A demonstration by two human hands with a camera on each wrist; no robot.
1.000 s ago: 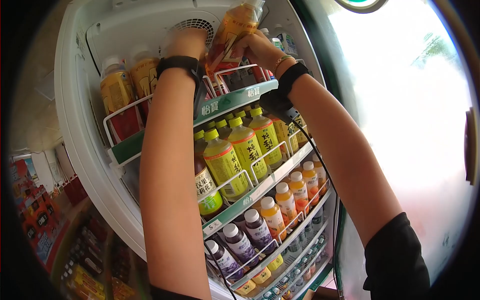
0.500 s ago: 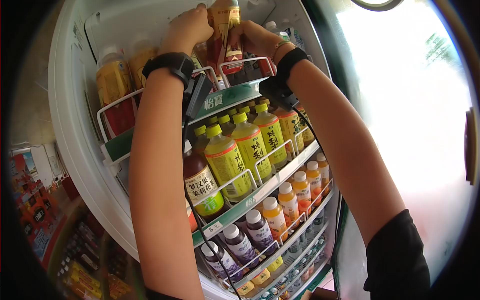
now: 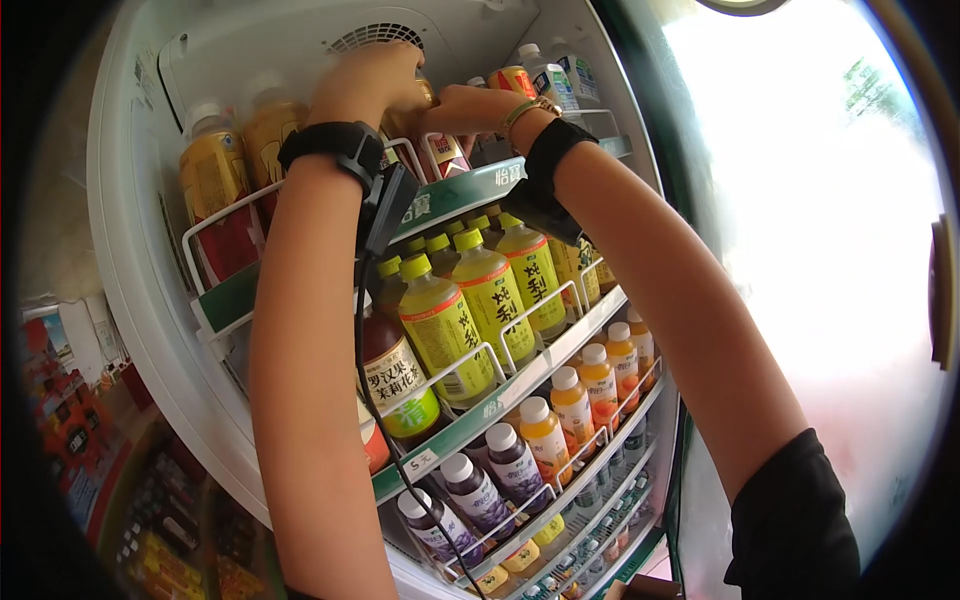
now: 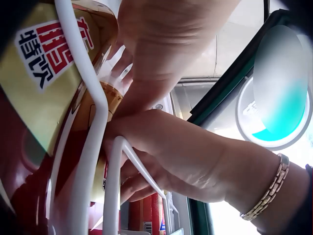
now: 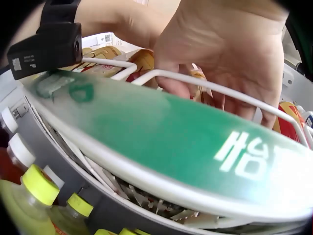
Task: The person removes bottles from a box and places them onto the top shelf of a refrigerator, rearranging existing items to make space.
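Lowered since a second ago, when you were holding it tilted high against the fan grille, the tea bottle (image 3: 437,135) is now sitting down inside the top shelf's white wire rack (image 3: 425,150) of the cooler, most of it hidden behind your hands. From the head camera, your left hand (image 3: 365,85) is curling over the bottle's top and your right hand (image 3: 462,108) is closing on it from the right, both wrists raised above the green shelf strip (image 3: 460,195). Rows of yellow-capped bottles (image 3: 447,325) are standing on the shelf below.

From the left wrist, the bottle's gold and red label (image 4: 46,73) is showing behind a white wire (image 4: 93,122), and your right-hand fingers (image 4: 161,147) are wrapping round the bottle just beside it.

From the right wrist, your right hand (image 5: 230,58) is reaching past the wire rail (image 5: 215,85), fingers bent downward.

You appear to be seating the bottle in its lane; the next move likely calls for pushing it upright and square, then easing both grips off without tipping its neighbours.
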